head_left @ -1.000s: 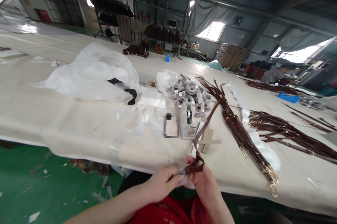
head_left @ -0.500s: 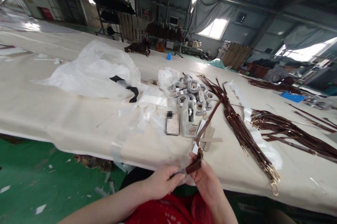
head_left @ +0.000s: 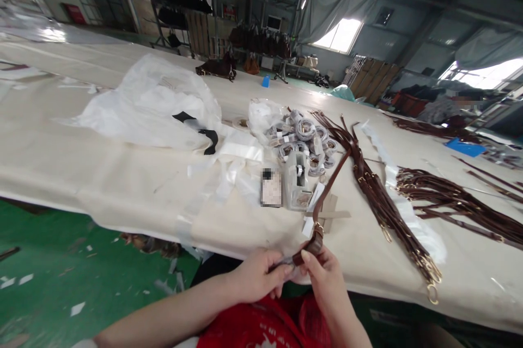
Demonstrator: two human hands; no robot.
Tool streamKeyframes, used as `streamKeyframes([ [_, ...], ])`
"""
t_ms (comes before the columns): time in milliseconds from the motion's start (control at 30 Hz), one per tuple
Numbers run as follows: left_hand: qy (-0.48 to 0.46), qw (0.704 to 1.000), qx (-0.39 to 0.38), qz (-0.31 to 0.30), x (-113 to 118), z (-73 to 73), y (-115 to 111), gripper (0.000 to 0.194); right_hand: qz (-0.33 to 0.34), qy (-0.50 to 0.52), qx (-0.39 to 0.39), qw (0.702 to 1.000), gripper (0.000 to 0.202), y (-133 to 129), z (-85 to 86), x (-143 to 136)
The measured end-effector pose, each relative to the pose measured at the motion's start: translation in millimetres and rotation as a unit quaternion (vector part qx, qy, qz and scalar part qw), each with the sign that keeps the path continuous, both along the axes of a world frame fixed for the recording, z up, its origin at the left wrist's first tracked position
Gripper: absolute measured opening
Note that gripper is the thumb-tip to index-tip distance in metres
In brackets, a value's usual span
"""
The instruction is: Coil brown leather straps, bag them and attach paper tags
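Note:
A brown leather strap (head_left: 332,182) with a buckle runs from the table down to my hands at the table's front edge. My left hand (head_left: 261,274) is closed round its lower end, where thin clear plastic wrap (head_left: 286,262) covers the leather. My right hand (head_left: 322,269) pinches the strap just beside it, thumb on top, below the buckle. Past my hands stand a tape dispenser (head_left: 298,182) and a phone-like object (head_left: 272,187), partly blurred out. Behind them sits a pile of coiled, plastic-wrapped straps (head_left: 304,133).
A bundle of brown straps with gold clips (head_left: 378,201) lies right of my hands, beside a white plastic strip (head_left: 412,228). More straps (head_left: 453,195) lie farther right. A large clear plastic bag (head_left: 151,105) spreads on the left. Another person (head_left: 449,105) is at the far right.
My right thumb has come over the top of the strap, and the right fingers have closed on it. My left hand keeps its hold. The view has shifted slightly.

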State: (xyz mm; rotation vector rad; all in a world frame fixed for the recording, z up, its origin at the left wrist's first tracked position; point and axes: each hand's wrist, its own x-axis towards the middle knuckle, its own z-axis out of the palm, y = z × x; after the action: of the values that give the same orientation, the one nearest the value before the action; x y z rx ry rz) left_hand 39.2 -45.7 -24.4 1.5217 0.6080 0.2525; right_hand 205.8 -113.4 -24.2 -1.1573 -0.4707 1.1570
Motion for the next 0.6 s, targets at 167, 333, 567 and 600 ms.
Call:
streamKeyframes([
  [167,-0.017,0.999,0.019,-0.027,-3,-0.1,1,0.043,0.013,0.046,-0.008,0.999,0.033,0,3.0,-1],
  [333,-0.012,0.998,0.053,-0.041,-5,-2.0,2,0.038,0.016,0.101,-0.028,0.994,0.043,0,11.9,-2],
  [567,-0.009,0.999,0.031,-0.043,-4,-4.6,1,0.038,-0.050,0.009,-0.046,0.998,0.042,4,1.0,-7],
  [600,-0.006,0.999,0.029,-0.037,-4,-4.4,1,0.038,-0.049,0.007,-0.043,0.998,0.041,3,-0.3,-7],
])
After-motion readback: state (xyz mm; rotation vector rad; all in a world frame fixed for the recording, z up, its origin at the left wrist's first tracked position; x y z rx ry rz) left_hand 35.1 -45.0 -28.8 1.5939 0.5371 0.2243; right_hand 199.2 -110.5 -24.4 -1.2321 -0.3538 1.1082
